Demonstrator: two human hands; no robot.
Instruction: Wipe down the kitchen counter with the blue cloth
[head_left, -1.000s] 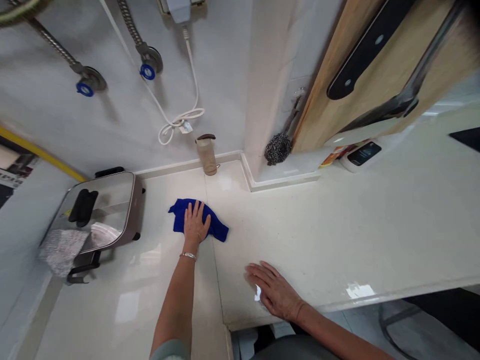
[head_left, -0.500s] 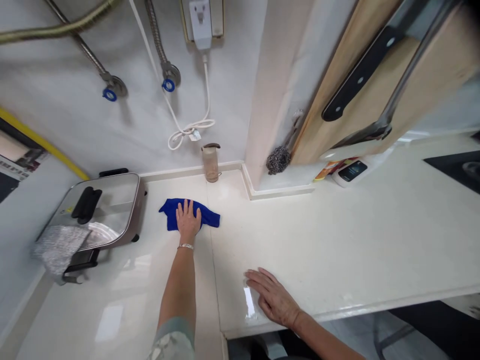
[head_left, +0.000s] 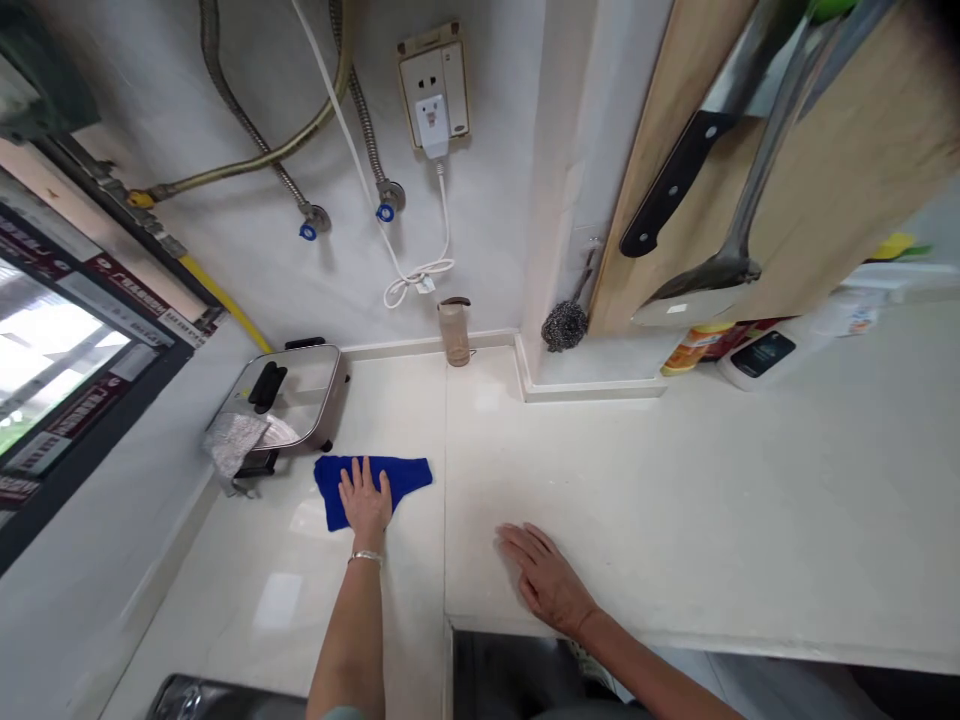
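- My left hand, grip spread flat, presses the cloth on the worktop.
- My right hand, grip spread, lies flat nearby, holding nothing.

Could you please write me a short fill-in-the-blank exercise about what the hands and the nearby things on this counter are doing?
1. The left hand lies flat on a cloth whose colour is ____.
2. The right hand rests with spread fingers on the bare ____.
3. The lidded electric pan stands to the ____ of the cloth.
4. The steel scourer hangs beside a wooden ____.

Missing words: blue; countertop; left; cutting board
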